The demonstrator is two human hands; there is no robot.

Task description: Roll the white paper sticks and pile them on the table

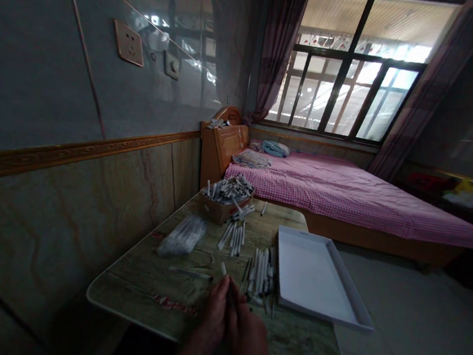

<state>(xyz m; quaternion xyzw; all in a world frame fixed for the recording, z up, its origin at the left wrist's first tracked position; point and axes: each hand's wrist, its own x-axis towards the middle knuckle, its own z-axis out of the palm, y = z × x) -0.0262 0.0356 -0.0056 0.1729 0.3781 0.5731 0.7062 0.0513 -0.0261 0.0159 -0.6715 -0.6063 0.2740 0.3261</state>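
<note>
My left hand (215, 307) and my right hand (246, 329) are together over the near part of the table. From between their closed fingers sticks the white end of a slim pen (223, 269); the rest is hidden by the fingers. Right beside my right hand lies a row of white pens with dark ends (260, 271). A single thin pen (190, 273) rests on the table left of my left hand. Farther up lies a smaller group of white pens (233, 238).
A cardboard box (216, 212) heaped with pens stands at the table's far end. Clear plastic bags (182, 236) lie near it. An open white tray (315, 272) overhangs the right edge of the table (134, 285). Beyond is a bed (325, 182); a tiled wall (133, 183) runs along the left.
</note>
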